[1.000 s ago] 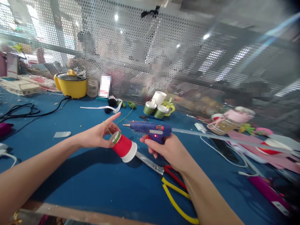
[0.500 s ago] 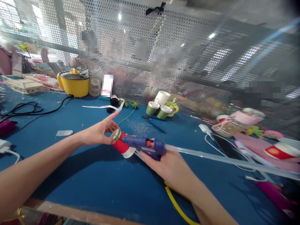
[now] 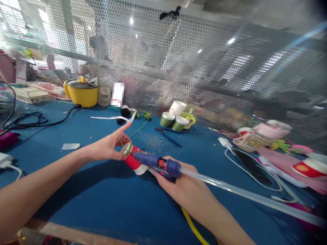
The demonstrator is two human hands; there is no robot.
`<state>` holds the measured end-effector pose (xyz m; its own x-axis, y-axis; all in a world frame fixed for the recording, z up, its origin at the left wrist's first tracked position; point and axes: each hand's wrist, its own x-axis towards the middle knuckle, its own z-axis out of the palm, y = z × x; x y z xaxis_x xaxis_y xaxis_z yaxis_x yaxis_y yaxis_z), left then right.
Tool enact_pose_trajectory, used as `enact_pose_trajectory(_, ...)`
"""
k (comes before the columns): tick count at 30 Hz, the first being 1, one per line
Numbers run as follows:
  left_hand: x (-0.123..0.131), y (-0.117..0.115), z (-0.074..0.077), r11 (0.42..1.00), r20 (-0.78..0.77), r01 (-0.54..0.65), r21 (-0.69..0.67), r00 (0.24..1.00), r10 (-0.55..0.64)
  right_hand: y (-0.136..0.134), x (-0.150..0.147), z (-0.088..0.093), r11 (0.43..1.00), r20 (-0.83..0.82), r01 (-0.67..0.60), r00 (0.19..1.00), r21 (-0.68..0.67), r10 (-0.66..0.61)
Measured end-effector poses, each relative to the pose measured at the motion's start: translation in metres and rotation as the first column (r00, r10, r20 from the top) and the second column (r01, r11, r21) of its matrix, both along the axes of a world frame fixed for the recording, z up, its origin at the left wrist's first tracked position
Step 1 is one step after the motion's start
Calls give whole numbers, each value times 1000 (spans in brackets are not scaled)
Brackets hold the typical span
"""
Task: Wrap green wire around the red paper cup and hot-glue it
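My left hand point(image 3: 116, 144) grips a red and white paper cup point(image 3: 133, 162) by one end, its index finger pointing away. Green yarn point(image 3: 139, 129) is wound around that end, loops over the hand and runs back to a small green ball point(image 3: 146, 116). My right hand point(image 3: 182, 180) is closed around a blue hot glue gun point(image 3: 158, 163), whose nozzle is at the yarn-wrapped end of the cup. I cannot tell whether the tip touches. A long clear glue stick point(image 3: 230, 189) sticks out of the gun's rear, and a small red light glows on its side.
Behind lie blue-handled pliers point(image 3: 168, 136) and green-wrapped paper cups point(image 3: 167, 119). A yellow electric pot point(image 3: 83, 93) stands at the back left, before a perforated metal screen point(image 3: 143, 51). A phone point(image 3: 251, 165), white cables and a jar point(image 3: 265, 134) are on the right.
The glue gun's rear end and its glue stick have tipped slightly lower on the right. Both hands keep their hold, and the view has shifted a little.
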<state>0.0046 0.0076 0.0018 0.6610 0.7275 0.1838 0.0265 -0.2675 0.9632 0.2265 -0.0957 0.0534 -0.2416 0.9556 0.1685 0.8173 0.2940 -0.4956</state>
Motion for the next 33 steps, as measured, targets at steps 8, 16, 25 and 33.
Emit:
enact_pose_trajectory(8, -1, 1, -5, 998, -1, 3, 57, 1000, -3, 2, 3, -3, 999, 7, 11, 1000, 50, -11)
enact_pose_trajectory(16, 0, 3, -6, 997, -10, 10, 78, 1000, -10, -2, 0, 2, 998, -10, 30, 999, -52, -31)
enact_pose_trajectory(25, 0, 1, -3, 993, -45, 2, 114, 999, 3, -1, 3, -3, 998, 22, 25, 999, -56, -24)
enact_pose_trajectory(33, 0, -2, 3, 994, -5, 84, 72, 996, -84, 5, 0, 15, 994, 100, 50, 993, 100, -60)
